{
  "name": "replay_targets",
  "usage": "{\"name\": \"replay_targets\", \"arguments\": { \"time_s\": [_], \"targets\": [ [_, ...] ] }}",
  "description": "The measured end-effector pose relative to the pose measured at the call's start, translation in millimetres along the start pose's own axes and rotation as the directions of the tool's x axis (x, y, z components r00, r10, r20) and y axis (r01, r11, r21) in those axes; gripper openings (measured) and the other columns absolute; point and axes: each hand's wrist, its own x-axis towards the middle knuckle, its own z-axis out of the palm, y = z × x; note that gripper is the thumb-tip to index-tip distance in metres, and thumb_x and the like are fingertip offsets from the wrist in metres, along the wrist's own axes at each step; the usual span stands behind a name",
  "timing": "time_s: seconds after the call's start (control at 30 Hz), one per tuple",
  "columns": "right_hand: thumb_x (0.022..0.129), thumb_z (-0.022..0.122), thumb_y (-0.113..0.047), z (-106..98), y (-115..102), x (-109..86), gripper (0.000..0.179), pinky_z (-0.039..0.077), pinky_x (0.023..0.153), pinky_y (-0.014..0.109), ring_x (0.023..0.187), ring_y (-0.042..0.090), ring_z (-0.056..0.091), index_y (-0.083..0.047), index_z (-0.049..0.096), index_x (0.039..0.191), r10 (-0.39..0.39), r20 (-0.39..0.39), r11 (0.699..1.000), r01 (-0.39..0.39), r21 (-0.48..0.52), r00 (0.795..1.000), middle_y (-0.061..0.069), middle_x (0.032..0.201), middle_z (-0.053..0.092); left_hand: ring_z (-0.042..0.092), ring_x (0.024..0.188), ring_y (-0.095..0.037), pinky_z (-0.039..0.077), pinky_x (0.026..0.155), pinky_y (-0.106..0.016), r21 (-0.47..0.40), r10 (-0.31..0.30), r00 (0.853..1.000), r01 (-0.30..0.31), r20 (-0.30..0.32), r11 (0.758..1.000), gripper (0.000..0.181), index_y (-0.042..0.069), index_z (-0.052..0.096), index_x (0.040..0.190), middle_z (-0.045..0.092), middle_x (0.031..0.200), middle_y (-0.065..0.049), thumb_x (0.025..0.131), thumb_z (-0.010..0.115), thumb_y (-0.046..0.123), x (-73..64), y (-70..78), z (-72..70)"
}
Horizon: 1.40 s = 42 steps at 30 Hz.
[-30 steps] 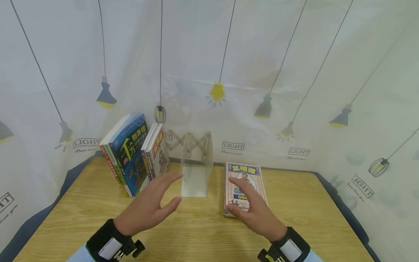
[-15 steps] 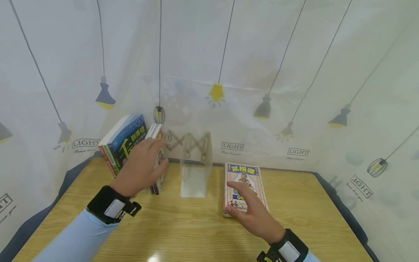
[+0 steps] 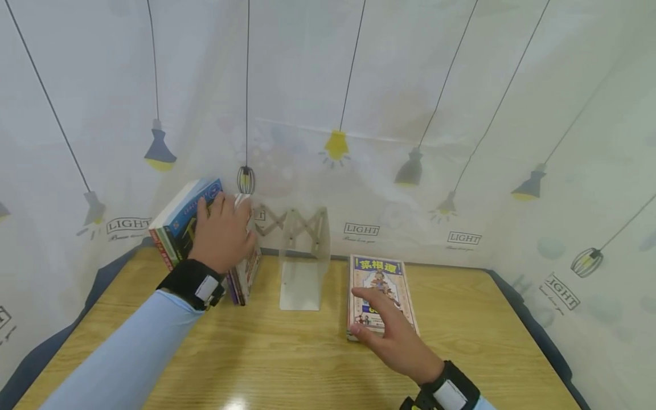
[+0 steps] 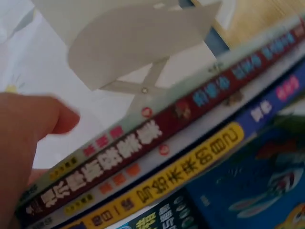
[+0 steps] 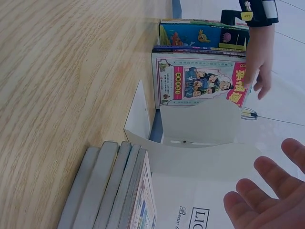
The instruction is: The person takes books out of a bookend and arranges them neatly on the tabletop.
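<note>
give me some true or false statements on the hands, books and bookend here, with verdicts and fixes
1. The left hand is at the standing books. True.
2. The white bookend is between the standing books and the flat stack. True.
3. The right hand grips the white bookend. False: it holds nothing.
4. The flat stack is on the person's left. False: it is on the right, on the wooden table.
5. A black band is worn on the left wrist. True.

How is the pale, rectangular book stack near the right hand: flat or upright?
Flat: the book stack has its top cover facing up, layered edges beneath.
</note>
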Motion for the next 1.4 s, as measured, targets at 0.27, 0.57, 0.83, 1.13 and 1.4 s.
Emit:
{"name": "replay_targets", "arguments": {
  "time_s": [0.27, 0.57, 0.83, 1.13, 1.4],
  "targets": [
    [0.097, 0.068, -0.028, 4, 3, -2.1, 0.056, 0.044, 0.107, 0.053, 0.136, 0.021, 0.047, -0.032, 0.044, 0.148, -0.022, 0.0, 1.0, 0.022, 0.013, 1.0, -0.004, 0.15, 0.048, 0.035, 0.139, -0.053, 0.015, 0.113, -0.074, 0.139, 0.033, 0.998, -0.04, 0.052, 0.99, 0.07, 0.006, 0.051, 0.146, 0.051, 0.139, -0.032, 0.088, 0.066, 0.041, -7.2, 3.7, -8.5],
    [0.098, 0.066, -0.029, 5, 1, -2.2, 0.055, 0.044, 0.107, 0.054, 0.136, 0.024, 0.049, -0.032, 0.044, 0.148, -0.015, 0.014, 1.0, 0.015, 0.023, 1.0, -0.003, 0.15, 0.049, 0.035, 0.141, -0.047, 0.015, 0.115, -0.072, 0.175, 0.056, 0.998, -0.06, 0.024, 0.983, 0.068, 0.005, 0.048, 0.149, 0.055, 0.139, -0.026, 0.092, 0.065, 0.038, -20.7, 12.0, -7.1],
    [0.098, 0.066, -0.026, 6, 0, -2.4, 0.053, 0.046, 0.106, 0.051, 0.135, 0.022, 0.048, -0.031, 0.046, 0.146, -0.012, 0.006, 0.999, 0.012, 0.029, 1.0, 0.0, 0.149, 0.05, 0.04, 0.141, -0.042, 0.023, 0.115, -0.068, 0.248, 0.128, 0.989, -0.108, -0.068, 0.963, 0.062, 0.003, 0.057, 0.14, 0.061, 0.134, -0.023, 0.088, 0.076, 0.032, -34.7, 20.7, -5.5],
    [0.098, 0.066, -0.026, 8, 0, -2.5, 0.052, 0.044, 0.109, 0.05, 0.137, 0.026, 0.047, -0.029, 0.046, 0.147, -0.012, 0.022, 0.999, 0.011, 0.054, 1.0, 0.002, 0.149, 0.049, 0.05, 0.129, -0.043, 0.031, 0.115, -0.061, 0.19, 0.201, 0.973, -0.177, -0.115, 0.966, 0.043, -0.002, 0.062, 0.132, 0.065, 0.119, -0.025, 0.093, 0.071, 0.014, -43.8, 24.9, -5.3],
    [0.099, 0.065, -0.022, 6, 3, -1.7, 0.054, 0.046, 0.108, 0.044, 0.137, 0.026, 0.046, -0.025, 0.044, 0.148, -0.036, -0.011, 0.998, 0.036, 0.056, 0.999, 0.004, 0.15, 0.048, 0.055, 0.12, -0.042, 0.035, 0.111, -0.062, 0.143, 0.197, 0.972, -0.178, -0.131, 0.974, 0.042, -0.003, 0.059, 0.135, 0.063, 0.118, -0.025, 0.096, 0.067, 0.013, -51.8, 27.3, -4.5]
  ]
}}
